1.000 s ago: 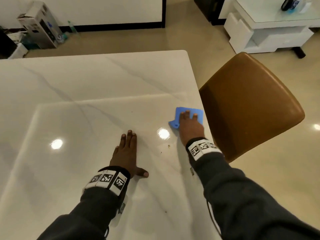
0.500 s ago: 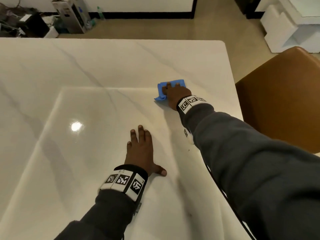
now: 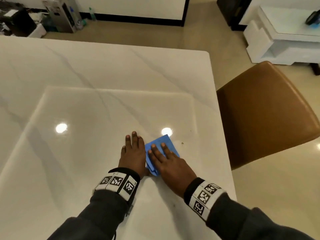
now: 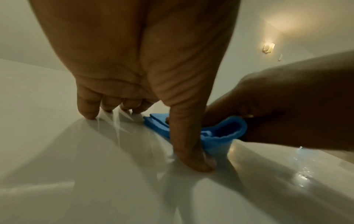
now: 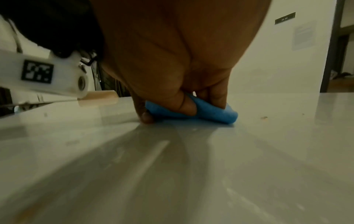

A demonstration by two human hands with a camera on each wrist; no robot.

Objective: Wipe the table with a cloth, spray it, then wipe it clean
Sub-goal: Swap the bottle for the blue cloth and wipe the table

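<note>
My right hand lay with fingers straight and pressed on the folded blue cloth, hiding most of it. My left hand rested flat beside it, fingers together on the white marble table, thumb seemingly touching the cloth's edge. A few crumbs sat just right of the cloth. A brown chair stood at the table's right.
</note>
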